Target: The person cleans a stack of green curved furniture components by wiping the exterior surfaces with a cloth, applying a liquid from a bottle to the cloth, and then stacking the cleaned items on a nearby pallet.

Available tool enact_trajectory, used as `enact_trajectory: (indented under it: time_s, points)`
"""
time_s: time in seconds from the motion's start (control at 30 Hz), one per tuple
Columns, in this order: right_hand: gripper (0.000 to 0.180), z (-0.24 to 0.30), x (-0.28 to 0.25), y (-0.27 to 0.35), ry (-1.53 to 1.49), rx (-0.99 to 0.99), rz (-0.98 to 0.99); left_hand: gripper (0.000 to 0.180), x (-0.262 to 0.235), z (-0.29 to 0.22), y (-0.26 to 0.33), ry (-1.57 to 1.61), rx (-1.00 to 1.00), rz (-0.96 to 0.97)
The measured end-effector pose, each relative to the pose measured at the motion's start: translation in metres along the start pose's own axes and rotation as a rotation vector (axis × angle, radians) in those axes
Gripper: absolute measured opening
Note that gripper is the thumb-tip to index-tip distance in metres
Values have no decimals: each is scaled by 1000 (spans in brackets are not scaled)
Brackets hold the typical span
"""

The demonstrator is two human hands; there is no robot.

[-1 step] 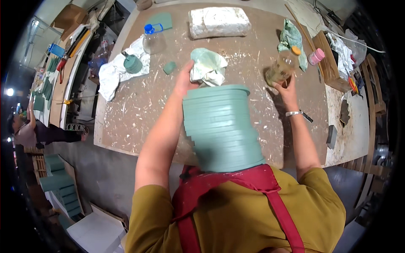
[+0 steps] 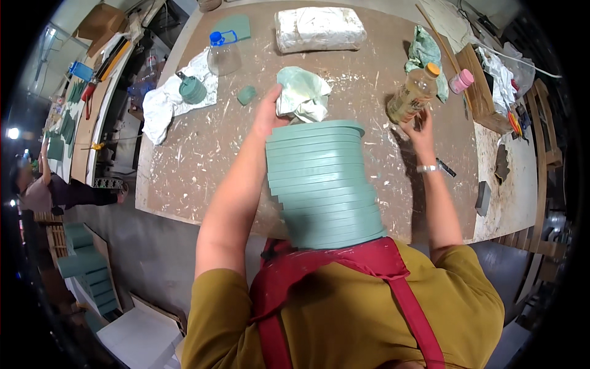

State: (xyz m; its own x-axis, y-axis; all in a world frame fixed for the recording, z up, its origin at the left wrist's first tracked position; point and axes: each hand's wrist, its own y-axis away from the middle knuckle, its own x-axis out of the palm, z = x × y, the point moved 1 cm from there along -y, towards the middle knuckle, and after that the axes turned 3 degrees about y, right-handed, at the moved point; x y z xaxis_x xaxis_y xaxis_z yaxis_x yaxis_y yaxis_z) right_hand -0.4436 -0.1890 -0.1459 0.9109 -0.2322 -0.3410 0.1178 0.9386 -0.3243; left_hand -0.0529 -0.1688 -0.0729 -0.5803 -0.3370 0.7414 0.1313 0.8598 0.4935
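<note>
Gripping rag (image 2: 302, 93) and bottle (image 2: 413, 95)

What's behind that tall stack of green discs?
Past the stack of green discs, a crumpled pale cloth lies on the table, with the left hand touching it. The cloth's lower edge and the tabletop under the stack are hidden.

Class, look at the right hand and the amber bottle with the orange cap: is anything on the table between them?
Nothing visible stands between them. The right hand already touches the amber bottle at its lower end. The green rag lies beyond the bottle, and the stack of green discs sits to the hand's left, out of the way.
</note>
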Motion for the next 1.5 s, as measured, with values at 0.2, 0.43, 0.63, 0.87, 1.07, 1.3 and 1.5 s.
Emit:
enact_trajectory:
  time_s: [0.2, 0.43, 0.63, 0.87, 1.07, 1.3, 1.5]
  points:
    - [62, 215, 27, 59, 175, -203, 315, 42, -23, -2, -14, 16, 31, 3]
    - [69, 247, 95, 81, 548, -389, 593, 35, -30, -39, 2, -53, 509, -121]
    - [67, 241, 95, 83, 534, -390, 548, 31, 19, -45, 183, -775, 780, -252]
    - [66, 243, 95, 81, 481, -396, 560, 42, 8, 51, 234, -2214, 1083, 265]
    - [66, 236, 94, 90, 465, -415, 529, 33, 23, 42, 229, -2234, 1215, 312]
    - [65, 241, 89, 86, 453, -409, 552, 36, -3, -1, 242, -2130, 1140, -133]
    - [64, 240, 91, 87, 459, -405, 534, 34, -17, 14, 232, -2306, 1159, 87]
